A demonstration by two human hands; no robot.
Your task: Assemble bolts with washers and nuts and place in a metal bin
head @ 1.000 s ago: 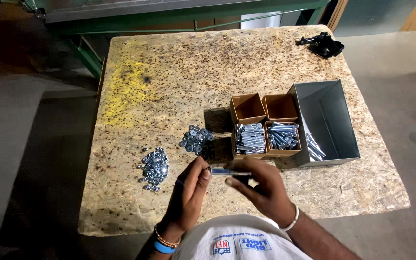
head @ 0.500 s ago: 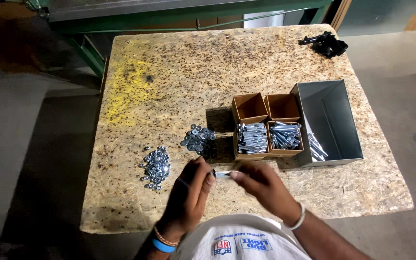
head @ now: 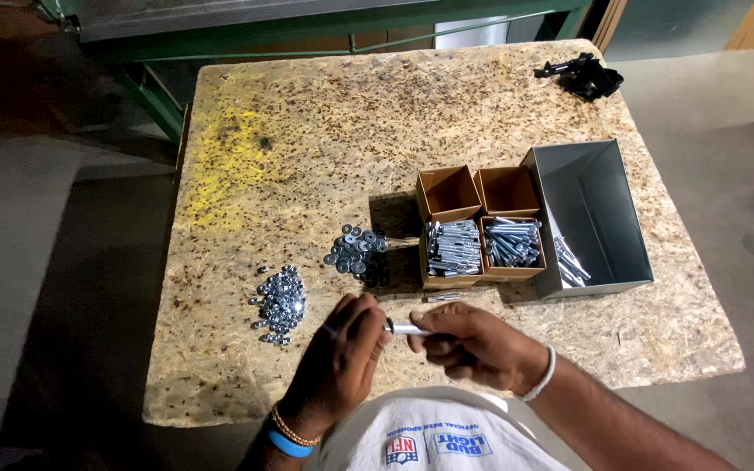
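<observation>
1. Pinching the head end of a bolt, the left hand closed its fingertips on it just above the board table's near edge.
2. The right hand gripped the bolt's other end — fingers curled tight.
3. At ten o'clock lay a pile of nuts; at twelve, washers.
4. At one o'clock sat cardboard boxes of bolts, touching a grey metal bin.

From my remote seat, my fingers hide most of the bolt; whether a nut sits on it is too small to tell. My cap and forearms run off the bottom edge.
</observation>
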